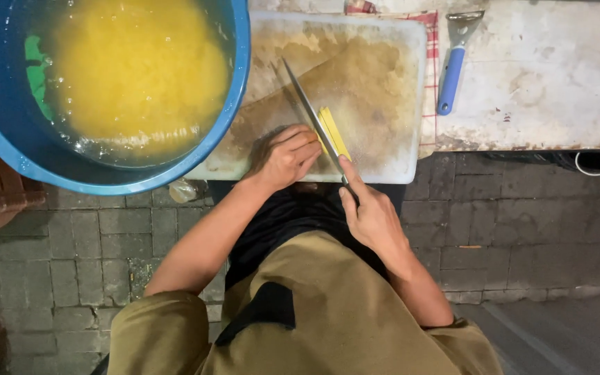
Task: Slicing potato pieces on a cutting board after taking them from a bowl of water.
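Observation:
A stained white cutting board [383, 83] lies on the counter. On it lie yellow strips of a cut vegetable [333, 130]. My left hand [285, 156] presses down on the strips from the left, fingers curled. My right hand [369, 212] grips the handle of a long knife [310, 111], forefinger stretched along its spine. The blade runs diagonally up and left, its edge resting against the yellow strips.
A big blue basin [241, 83] of yellow slices in water overlaps the board's left side. A blue-handled peeler [451, 76] lies right of the board on a worn white counter [550, 83]. A checked cloth [430, 55] peeks from under the board. Grey paving lies below.

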